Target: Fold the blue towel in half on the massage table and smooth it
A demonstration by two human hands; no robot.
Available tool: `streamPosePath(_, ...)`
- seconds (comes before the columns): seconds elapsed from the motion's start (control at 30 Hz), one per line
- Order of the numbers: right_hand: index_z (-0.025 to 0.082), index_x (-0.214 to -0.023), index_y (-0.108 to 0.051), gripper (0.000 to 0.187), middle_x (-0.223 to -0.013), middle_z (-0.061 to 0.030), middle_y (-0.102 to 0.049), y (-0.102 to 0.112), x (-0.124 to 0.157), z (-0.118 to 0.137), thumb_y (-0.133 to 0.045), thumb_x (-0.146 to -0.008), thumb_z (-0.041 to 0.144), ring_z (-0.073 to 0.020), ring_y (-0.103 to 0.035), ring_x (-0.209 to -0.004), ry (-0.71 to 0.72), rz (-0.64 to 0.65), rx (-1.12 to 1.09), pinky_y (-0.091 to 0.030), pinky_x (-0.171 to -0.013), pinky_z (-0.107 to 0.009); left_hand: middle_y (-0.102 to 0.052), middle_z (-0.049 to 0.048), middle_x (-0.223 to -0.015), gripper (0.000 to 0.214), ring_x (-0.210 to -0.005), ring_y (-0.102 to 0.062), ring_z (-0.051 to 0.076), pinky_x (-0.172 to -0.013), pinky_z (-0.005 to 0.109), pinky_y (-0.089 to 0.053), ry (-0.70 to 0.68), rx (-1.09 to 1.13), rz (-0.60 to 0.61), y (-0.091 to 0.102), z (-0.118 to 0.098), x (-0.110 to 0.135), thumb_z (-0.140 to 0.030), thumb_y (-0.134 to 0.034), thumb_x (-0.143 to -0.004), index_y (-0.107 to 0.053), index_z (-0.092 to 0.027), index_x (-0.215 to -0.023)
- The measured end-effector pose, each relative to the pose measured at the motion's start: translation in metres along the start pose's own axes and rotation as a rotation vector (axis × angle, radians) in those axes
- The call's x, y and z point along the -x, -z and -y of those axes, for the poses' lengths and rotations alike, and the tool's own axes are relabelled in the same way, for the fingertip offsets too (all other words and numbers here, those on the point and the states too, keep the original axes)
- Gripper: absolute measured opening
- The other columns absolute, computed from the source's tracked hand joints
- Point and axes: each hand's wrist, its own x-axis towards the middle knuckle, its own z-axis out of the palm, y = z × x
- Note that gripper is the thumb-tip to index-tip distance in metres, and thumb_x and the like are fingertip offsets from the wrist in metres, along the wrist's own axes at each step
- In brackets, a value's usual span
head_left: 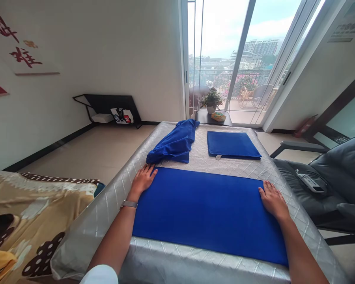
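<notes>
While your left hand [142, 179] and right hand [273, 201] lie palm-down (fingers slightly apart), 1 flat blue cloth [210, 211] runs lengthwise left-to-right.

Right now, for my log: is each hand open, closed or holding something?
Left hand: open, palm down at the left edge of the flat, rectangular blue fabric piece.
Right hand: open, palm down at its right edge.

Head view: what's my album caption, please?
Left hand and right hand at opposite ends of a flat blue cloth, crumpled cloth and folded cloth beyond.
</notes>
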Motion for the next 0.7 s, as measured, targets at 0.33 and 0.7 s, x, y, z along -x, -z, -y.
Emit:
streamPosePath(0.33,0.006,-0.153,-0.041,0.061,-0.16,-0.015,-0.038,0.036,0.022,0.087,-0.018,-0.102,0.033,-0.0248,-0.028,-0.151,0.226,-0.149,-0.018,-0.019,-0.124,-0.043,-0.064,0.0133,-0.137,0.046,-0.128,-0.058,0.028,-0.112,0.043,-0.041,-0.145,0.001,-0.155,0.034,-0.069,0.004,-0.04,-0.036,-0.104,-0.066,-0.016,-0.131)
streamPosePath(0.7,0.01,-0.158,-0.03,0.063,-0.165,-0.0082,-0.027,0.025,0.035,0.231,-0.021,-0.102,0.036,-0.0197,-0.02,-0.154,0.412,0.053,-0.196,-0.012,-0.125,-0.04,-0.04,0.0101,-0.159,0.059,-0.149,-0.032,0.025,-0.122,0.047,-0.026,-0.514,0.101,0.015,-0.02,-0.22,0.028,-0.051,-0.023,-0.106,-0.042,-0.021,-0.153)
